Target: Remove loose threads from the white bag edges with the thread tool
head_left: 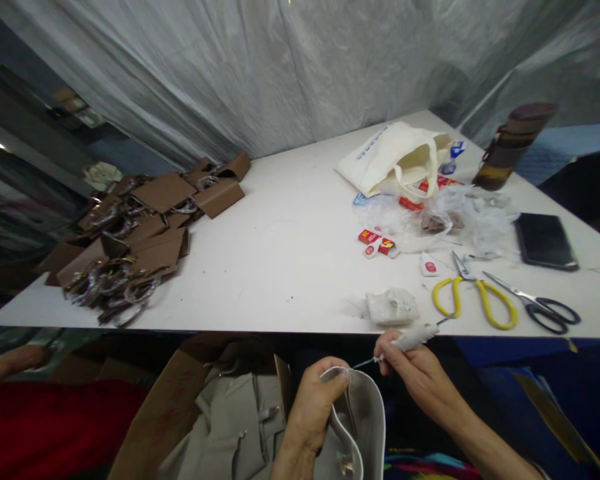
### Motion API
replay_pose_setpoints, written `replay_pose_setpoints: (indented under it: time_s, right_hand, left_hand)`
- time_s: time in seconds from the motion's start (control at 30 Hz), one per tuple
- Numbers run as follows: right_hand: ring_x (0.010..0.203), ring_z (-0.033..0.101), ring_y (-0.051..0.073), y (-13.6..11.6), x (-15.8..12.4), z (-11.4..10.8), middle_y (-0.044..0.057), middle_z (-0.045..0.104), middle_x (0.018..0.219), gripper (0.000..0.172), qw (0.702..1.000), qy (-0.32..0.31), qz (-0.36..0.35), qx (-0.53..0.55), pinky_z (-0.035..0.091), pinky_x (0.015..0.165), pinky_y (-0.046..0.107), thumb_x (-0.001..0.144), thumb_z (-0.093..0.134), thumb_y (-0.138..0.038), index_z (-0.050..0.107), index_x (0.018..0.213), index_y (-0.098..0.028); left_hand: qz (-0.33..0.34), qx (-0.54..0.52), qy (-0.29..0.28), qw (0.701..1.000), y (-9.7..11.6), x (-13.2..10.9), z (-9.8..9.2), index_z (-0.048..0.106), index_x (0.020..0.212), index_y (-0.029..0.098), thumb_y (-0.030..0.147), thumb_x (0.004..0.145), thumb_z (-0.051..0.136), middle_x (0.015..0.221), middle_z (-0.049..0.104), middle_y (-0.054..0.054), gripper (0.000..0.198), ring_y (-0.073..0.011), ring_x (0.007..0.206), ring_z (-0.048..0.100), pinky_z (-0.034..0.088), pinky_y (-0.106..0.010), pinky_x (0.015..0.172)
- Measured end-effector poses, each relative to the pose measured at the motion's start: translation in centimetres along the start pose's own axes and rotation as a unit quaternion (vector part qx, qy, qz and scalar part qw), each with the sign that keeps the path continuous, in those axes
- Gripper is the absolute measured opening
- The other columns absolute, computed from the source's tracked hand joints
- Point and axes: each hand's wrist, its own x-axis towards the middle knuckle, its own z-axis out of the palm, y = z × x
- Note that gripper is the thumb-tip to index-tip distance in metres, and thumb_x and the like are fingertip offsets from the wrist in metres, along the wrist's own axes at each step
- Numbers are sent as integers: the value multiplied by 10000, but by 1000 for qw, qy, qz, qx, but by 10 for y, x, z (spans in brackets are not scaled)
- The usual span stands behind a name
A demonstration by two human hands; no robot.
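My left hand (pixel 313 400) is closed on the rim of a light grey handbag (pixel 376 407), thumb inside the opening. The bag hangs below the table's front edge, its mouth facing up. My right hand (pixel 413 370) grips an awl (pixel 416 337) with a white wrapped handle. Its thin metal shaft points left and reaches the bag's rim beside my left thumb; whether the tip pierces it I cannot tell. Just beyond my right hand, a lumpy white block (pixel 391 307) lies near the table edge.
Yellow-handled snips (pixel 473 287), black scissors (pixel 543 303), a phone (pixel 546 241), a bottle (pixel 513 147), plastic bags (pixel 490 217) and a cream tote (pixel 375 160) occupy the right. Brown bags (pixel 163 193) pile left. A carton (pixel 153 407) holds grey bags; another person's hand (pixel 27 358) is far left.
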Motion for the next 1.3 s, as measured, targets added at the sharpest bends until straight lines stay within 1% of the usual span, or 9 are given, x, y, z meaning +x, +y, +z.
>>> replay_pose_setpoints:
  time_s: [0.17, 0.4, 0.63, 0.8, 0.97, 1.17, 1.23, 1.27, 1.3]
  right_hand:
    - [698, 572, 172, -2, 0, 2, 22, 602, 734, 493, 1000, -22, -1, 6, 461, 691, 291, 1056, 478, -544, 627, 747, -189]
    - [680, 555, 166, 0, -3, 2, 3, 580, 709, 479, 999, -38, 14, 5, 430, 662, 285, 1056, 467, -544, 623, 773, -191]
    - [731, 591, 178, 0, -1, 4, 17, 608, 745, 485, 999, -48, 12, 8, 462, 716, 290, 1056, 466, -535, 610, 747, -190]
    - [707, 588, 177, 3, -2, 6, 15, 606, 732, 470, 999, -45, 28, 7, 462, 696, 290, 1052, 464, -535, 631, 781, -189]
    - [755, 618, 192, 7, 3, 11, 41, 637, 782, 514, 999, -43, 30, -5, 482, 720, 292, 1043, 447, -564, 633, 744, -189]
    - [678, 635, 197, 14, 7, 9, 20, 640, 685, 515, 997, -32, 46, -47, 503, 686, 300, 1032, 446, -608, 663, 807, -199]
    - [668, 648, 193, 13, 12, 16, 18, 657, 680, 527, 997, -20, 32, -65, 525, 677, 299, 1023, 476, -623, 670, 773, -202]
    - [685, 658, 187, 11, 19, 24, 20, 681, 723, 502, 998, -9, 16, -68, 542, 687, 298, 1024, 506, -606, 681, 789, -198]
    - [727, 672, 181, 7, 28, 36, 27, 709, 806, 450, 998, -2, -8, -63, 562, 714, 301, 1030, 541, -569, 698, 840, -193]
  left_hand:
    - [-10, -22, -14, 1000, 0, -3, 1, 710, 833, 131, 389, 619, 947, 711, 679, -17, 411, -132, 646, 568, 417, -245, 639]
    - [-15, -27, -13, 999, 1, -5, 4, 706, 834, 133, 393, 606, 956, 694, 678, -16, 428, -130, 629, 565, 411, -240, 622]
    - [-12, -23, -6, 1000, -2, -6, 7, 694, 808, 133, 410, 597, 955, 678, 665, -18, 436, -130, 622, 550, 403, -242, 620]
    - [7, -13, -9, 1000, -5, -6, 9, 685, 804, 139, 426, 617, 938, 690, 649, -18, 425, -134, 640, 529, 398, -246, 628]
    - [36, 2, -2, 999, -4, -9, 12, 673, 800, 142, 451, 634, 920, 692, 620, -4, 429, -134, 649, 498, 383, -250, 628]
    - [65, 32, 10, 997, -7, -6, 19, 670, 799, 150, 430, 671, 902, 695, 582, 15, 385, -138, 684, 485, 385, -263, 654]
    - [76, 49, 17, 996, 0, -12, 20, 664, 792, 161, 448, 714, 888, 703, 586, 11, 373, -149, 699, 512, 415, -272, 662]
    - [77, 58, 21, 995, 5, -18, 20, 657, 775, 167, 453, 735, 882, 714, 600, 0, 367, -164, 721, 545, 448, -282, 675]
    - [51, 64, 8, 997, 12, -25, 20, 680, 885, 181, 452, 827, 818, 841, 663, -23, 309, -190, 806, 605, 503, -310, 725]
